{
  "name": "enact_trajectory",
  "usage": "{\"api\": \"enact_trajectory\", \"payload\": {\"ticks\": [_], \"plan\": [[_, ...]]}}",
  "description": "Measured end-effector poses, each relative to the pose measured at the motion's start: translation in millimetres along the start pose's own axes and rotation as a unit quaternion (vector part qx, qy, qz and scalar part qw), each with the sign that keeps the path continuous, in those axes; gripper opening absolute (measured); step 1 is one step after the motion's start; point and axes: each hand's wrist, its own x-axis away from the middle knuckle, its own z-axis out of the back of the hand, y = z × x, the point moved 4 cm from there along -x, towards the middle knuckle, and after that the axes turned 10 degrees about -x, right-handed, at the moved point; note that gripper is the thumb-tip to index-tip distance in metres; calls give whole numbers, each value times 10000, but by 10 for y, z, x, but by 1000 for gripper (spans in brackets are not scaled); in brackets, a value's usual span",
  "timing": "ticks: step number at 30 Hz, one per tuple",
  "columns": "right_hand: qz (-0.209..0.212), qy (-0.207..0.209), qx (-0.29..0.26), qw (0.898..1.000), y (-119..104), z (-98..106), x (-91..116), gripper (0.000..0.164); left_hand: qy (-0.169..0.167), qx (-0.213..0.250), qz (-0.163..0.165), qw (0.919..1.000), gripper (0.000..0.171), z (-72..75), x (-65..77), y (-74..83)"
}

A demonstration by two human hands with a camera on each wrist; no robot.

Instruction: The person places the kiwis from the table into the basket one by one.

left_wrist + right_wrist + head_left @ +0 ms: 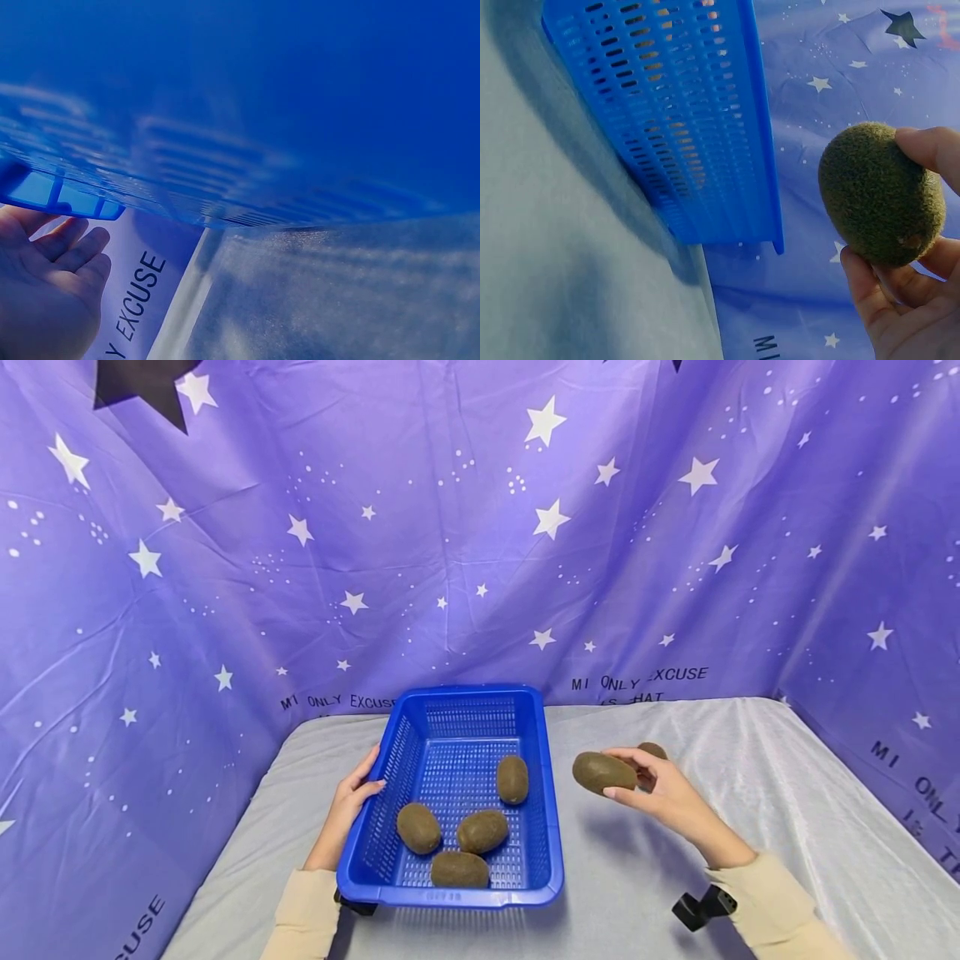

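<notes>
A brown fuzzy kiwi (pixel 603 772) is pinched between the thumb and fingers of my right hand (pixel 660 793), held above the cloth just right of the basket. The right wrist view shows this kiwi (pixel 881 195) close up, thumb on one side and fingers on the other. My left hand (pixel 350 806) grips the left rim of the blue plastic basket (pixel 553 827), its thumb at the rim. In the left wrist view the fingers (pixel 79 247) lie along the outside, under the rim. Several kiwis rest inside the basket, one kiwi (pixel 512 779) near its right wall.
Another kiwi (pixel 652 750) shows partly behind my right hand. A pale grey cloth (pixel 750 760) covers the table. Purple star-printed curtains (pixel 465 543) hang at the back and on both sides.
</notes>
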Motion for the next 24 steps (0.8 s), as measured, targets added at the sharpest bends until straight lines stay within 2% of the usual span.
{"api": "enact_trajectory", "payload": {"ticks": [11, 19, 24], "plan": [[208, -138, 35, 9997, -40, -161, -56, 44, 32, -18, -53, 10000, 61, -8, -1, 27], [96, -257, 62, 9996, -58, -290, -96, 46, 17, -22, 54, 10000, 61, -8, 10, 20], [111, -326, 82, 9994, -89, -371, -121, 46, 78, -33, -44, 10000, 60, -8, 4, 23]]}}
